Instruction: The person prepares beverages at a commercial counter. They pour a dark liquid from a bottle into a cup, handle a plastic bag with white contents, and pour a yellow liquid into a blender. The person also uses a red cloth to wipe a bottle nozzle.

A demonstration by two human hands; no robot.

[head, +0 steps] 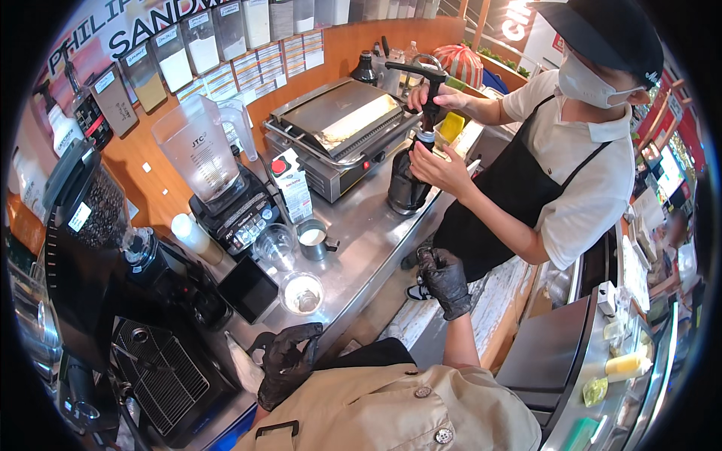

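My left hand (287, 361), in a black glove, is at the counter's front edge with its fingers bent and a gap beside the thumb; nothing shows in that gap. Beside it lie a white cone-shaped bag or cloth (243, 361) and a partly hidden dark round thing (260, 341). My right hand (443, 282), also gloved in black, is raised over the aisle with curled fingers; whether they hold something small is unclear. Closest on the counter is a clear plastic cup (303, 294) with white contents. Behind it stand clear cups (274, 246) and a steel pitcher (316, 241) of milk.
A co-worker (524, 163) grips a pump on a dark jug (407, 183). Along the counter are a contact grill (338, 118), a milk carton (292, 189), a blender (197, 149), a black tablet-like panel (248, 289), a coffee grinder (96, 208) and a drip grate (161, 372).
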